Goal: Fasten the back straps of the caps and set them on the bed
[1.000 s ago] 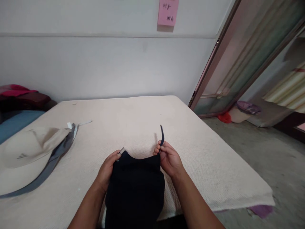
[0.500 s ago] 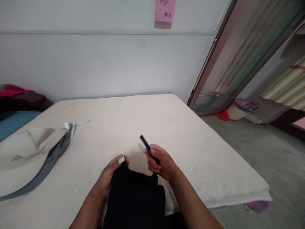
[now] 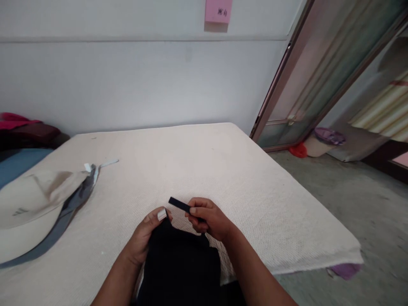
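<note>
A black cap [image 3: 181, 267] hangs low in front of me, its arched back opening facing up. My left hand [image 3: 145, 236] is closed on the left edge of that opening, the thumb beside a small silver metal buckle [image 3: 162, 214]. On the other side, my right hand [image 3: 210, 219] pinches the cap's black strap [image 3: 178, 204] between thumb and fingers. The strap's free end points left, just above and apart from the buckle. The lower part of the cap runs out of view at the bottom.
At the left, a beige cap [image 3: 28, 199] rests on a grey cap [image 3: 72, 216] upon the cream padded cover [image 3: 178, 157]. Blue cloth [image 3: 24, 163] lies behind them. A white wall [image 3: 143, 85] rises at the back; a lined bin [image 3: 320, 144] stands on the floor at right.
My right hand has turned the strap so its end swings left and down towards the buckle. My left hand keeps its hold on the cap at nearly the same spot.
</note>
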A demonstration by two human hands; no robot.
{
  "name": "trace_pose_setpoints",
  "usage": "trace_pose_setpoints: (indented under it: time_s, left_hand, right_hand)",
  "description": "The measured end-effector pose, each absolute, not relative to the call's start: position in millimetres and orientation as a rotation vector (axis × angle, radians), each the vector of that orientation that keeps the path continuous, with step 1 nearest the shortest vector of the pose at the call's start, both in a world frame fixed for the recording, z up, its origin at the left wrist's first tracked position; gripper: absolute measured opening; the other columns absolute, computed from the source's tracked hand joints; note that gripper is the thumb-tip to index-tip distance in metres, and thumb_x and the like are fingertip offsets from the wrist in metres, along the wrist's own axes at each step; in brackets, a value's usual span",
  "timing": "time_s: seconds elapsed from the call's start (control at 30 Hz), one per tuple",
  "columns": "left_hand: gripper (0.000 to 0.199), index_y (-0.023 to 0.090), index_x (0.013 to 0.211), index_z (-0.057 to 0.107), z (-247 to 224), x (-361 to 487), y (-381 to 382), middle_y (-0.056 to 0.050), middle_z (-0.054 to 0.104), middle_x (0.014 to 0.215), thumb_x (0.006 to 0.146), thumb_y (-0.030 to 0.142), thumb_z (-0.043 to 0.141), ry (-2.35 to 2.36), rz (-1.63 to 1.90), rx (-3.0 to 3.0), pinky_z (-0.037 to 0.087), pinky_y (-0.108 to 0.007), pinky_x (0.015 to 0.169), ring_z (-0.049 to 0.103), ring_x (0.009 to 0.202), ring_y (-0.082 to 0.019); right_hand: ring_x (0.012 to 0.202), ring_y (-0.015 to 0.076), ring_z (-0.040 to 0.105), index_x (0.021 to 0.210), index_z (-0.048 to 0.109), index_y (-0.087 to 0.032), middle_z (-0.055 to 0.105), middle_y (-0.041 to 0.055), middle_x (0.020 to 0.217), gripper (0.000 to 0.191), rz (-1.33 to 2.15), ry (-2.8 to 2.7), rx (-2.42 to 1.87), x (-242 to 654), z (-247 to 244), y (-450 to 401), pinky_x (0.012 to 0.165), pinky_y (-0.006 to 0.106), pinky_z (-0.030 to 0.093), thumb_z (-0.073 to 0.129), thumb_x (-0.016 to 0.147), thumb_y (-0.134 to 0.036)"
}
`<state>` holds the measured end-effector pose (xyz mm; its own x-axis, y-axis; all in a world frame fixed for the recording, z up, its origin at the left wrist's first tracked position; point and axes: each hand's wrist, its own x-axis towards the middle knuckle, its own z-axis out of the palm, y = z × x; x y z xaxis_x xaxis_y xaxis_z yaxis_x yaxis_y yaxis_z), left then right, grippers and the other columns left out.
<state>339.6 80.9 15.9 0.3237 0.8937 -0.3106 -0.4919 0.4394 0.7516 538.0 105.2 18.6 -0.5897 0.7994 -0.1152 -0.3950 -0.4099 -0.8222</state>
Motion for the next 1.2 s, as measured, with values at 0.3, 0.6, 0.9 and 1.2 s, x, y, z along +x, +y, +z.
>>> trace_pose_setpoints:
  time_s: [0.3, 0.6, 0.9, 1.2]
  left_hand:
    - [0.021, 0.016, 0.075, 0.067, 20.5, 337.9, 77.9, -0.002, 0.064, 0.064, 0.066, 0.032, 0.076, 0.838, 0.942, 0.653, 0.044, -0.019, 0.052, 0.056, 0.054, -0.011]
    - [0.016, 0.016, 0.079, 0.067, 17.6, 337.4, 79.3, -0.003, 0.064, 0.062, 0.072, 0.029, 0.071, 0.860, 0.874, 0.719, 0.042, -0.018, 0.050, 0.057, 0.051, -0.010]
    - [0.016, 0.016, 0.082, 0.068, 17.2, 338.6, 78.9, -0.001, 0.064, 0.065, 0.071, 0.028, 0.072, 0.845, 0.928, 0.657, 0.046, -0.019, 0.055, 0.059, 0.056, -0.011]
    - [0.013, 0.016, 0.085, 0.067, 11.6, 337.0, 78.7, -0.002, 0.067, 0.069, 0.074, 0.022, 0.070, 0.859, 0.922, 0.617, 0.048, -0.021, 0.058, 0.062, 0.058, -0.012]
  right_hand:
    - [0.049, 0.0077, 0.050, 0.082, 0.058, -0.015, 0.060, 0.0018, 0.070, 0.008, 1.874, -0.947, -0.590, 542.4, 15.0, 109.4, 0.048, 0.022, 0.034, 0.057, 0.078, -0.022]
    - [0.037, 0.0020, 0.023, 0.079, 0.056, -0.016, 0.042, -0.0068, 0.052, 0.014, 1.927, -0.901, -0.587, 545.6, 20.9, 111.7, 0.038, 0.019, 0.014, 0.057, 0.081, -0.029]
    - [0.040, 0.0037, 0.036, 0.067, 0.058, -0.013, 0.050, -0.0044, 0.051, 0.014, 1.923, -1.162, -0.719, 527.2, 21.7, 104.2, 0.040, 0.018, 0.024, 0.060, 0.077, -0.023]
    - [0.042, 0.0044, 0.040, 0.065, 0.057, -0.014, 0.053, -0.0026, 0.056, 0.013, 1.892, -1.217, -0.730, 528.3, 21.2, 103.0, 0.041, 0.018, 0.028, 0.056, 0.077, -0.020]
